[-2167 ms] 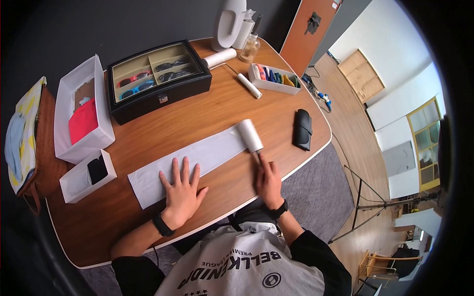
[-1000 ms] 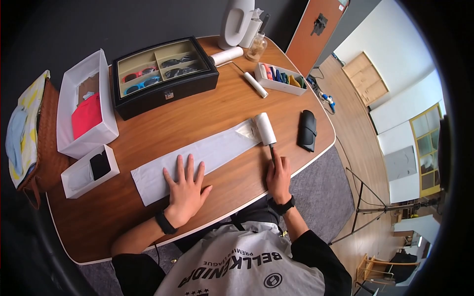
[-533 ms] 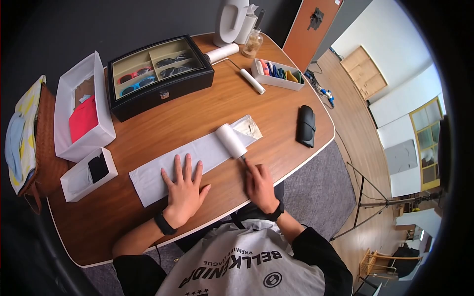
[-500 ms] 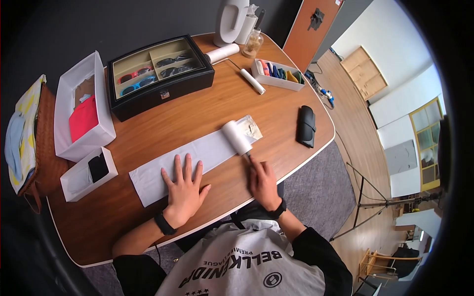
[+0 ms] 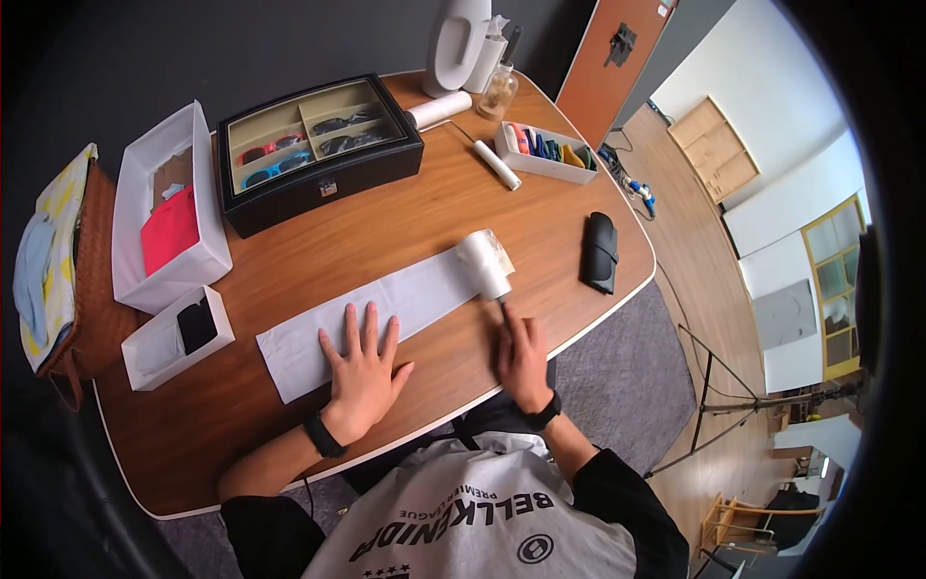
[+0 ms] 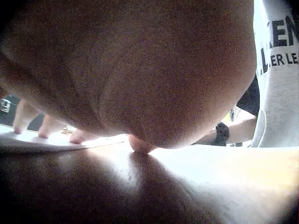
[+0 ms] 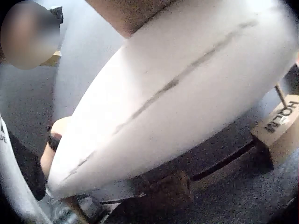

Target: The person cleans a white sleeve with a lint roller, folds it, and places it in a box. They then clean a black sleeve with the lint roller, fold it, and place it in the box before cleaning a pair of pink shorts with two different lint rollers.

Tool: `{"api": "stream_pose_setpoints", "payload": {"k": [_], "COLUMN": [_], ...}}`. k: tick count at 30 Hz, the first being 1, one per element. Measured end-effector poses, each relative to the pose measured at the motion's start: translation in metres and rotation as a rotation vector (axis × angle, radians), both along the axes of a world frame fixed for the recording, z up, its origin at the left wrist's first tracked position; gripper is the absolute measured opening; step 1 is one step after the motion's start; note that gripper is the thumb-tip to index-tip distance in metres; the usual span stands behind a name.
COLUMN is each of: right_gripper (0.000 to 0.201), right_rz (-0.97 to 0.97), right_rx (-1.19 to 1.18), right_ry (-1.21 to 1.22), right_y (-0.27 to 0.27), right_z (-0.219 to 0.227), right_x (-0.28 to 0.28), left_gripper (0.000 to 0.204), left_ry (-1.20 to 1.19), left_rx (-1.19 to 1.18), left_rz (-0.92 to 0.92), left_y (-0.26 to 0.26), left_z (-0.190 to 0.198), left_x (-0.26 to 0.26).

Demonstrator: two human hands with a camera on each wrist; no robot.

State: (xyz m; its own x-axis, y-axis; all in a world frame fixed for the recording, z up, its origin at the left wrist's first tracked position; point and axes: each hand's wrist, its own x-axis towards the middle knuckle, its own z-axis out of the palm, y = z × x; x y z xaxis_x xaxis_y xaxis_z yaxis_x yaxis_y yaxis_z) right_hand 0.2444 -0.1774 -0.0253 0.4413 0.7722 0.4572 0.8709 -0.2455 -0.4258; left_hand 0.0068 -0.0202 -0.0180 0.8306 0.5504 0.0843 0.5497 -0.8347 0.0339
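Observation:
A long, flat strip of light-grey cloth (image 5: 386,297) lies slantwise on the wooden table (image 5: 338,228). My left hand (image 5: 362,374) rests spread over its near left part, fingertips on the cloth. In the left wrist view the fingers (image 6: 48,125) come down on the pale fabric and the thumb (image 6: 140,144) touches the tabletop. With my right hand (image 5: 526,360) I grip the dark handle of a lint roller (image 5: 482,263). Its white, slightly blurred roll lies across the cloth's right end, where a beige patch shows beside it. The right wrist view does not show the roller.
Around the back stand a black glasses case box (image 5: 318,207), a white bin (image 5: 125,222), a small white box (image 5: 145,362) and a divided tray (image 5: 555,170). Another lint roller (image 5: 498,164) lies near the tray. A black pouch (image 5: 600,253) sits at the right edge.
Since half a second ago the lint roller has moved right along the cloth to its end. Over the last two seconds it has gone back and forth. My left hand stays put.

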Motion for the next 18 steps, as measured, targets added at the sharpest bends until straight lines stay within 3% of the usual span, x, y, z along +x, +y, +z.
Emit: {"api": "stream_pose_setpoints", "payload": {"k": [7, 10, 18], "right_gripper": [0.052, 0.052, 0.052], "right_rz": [0.200, 0.179, -0.119], "right_rx": [-0.028, -0.032, -0.030], "right_ry": [0.020, 0.028, -0.018], "right_y": [0.008, 0.007, 0.002], "right_z": [0.003, 0.004, -0.002], "right_x": [-0.050, -0.033, 0.041], "left_gripper": [0.073, 0.073, 0.073], "left_ry": [-0.002, -0.004, -0.020], "left_rx": [-0.003, -0.022, -0.011], "left_rz": [-0.002, 0.002, -0.001], "left_y": [0.000, 0.000, 0.000], "left_z": [0.000, 0.001, 0.000], "left_x": [0.000, 0.000, 0.001]}}
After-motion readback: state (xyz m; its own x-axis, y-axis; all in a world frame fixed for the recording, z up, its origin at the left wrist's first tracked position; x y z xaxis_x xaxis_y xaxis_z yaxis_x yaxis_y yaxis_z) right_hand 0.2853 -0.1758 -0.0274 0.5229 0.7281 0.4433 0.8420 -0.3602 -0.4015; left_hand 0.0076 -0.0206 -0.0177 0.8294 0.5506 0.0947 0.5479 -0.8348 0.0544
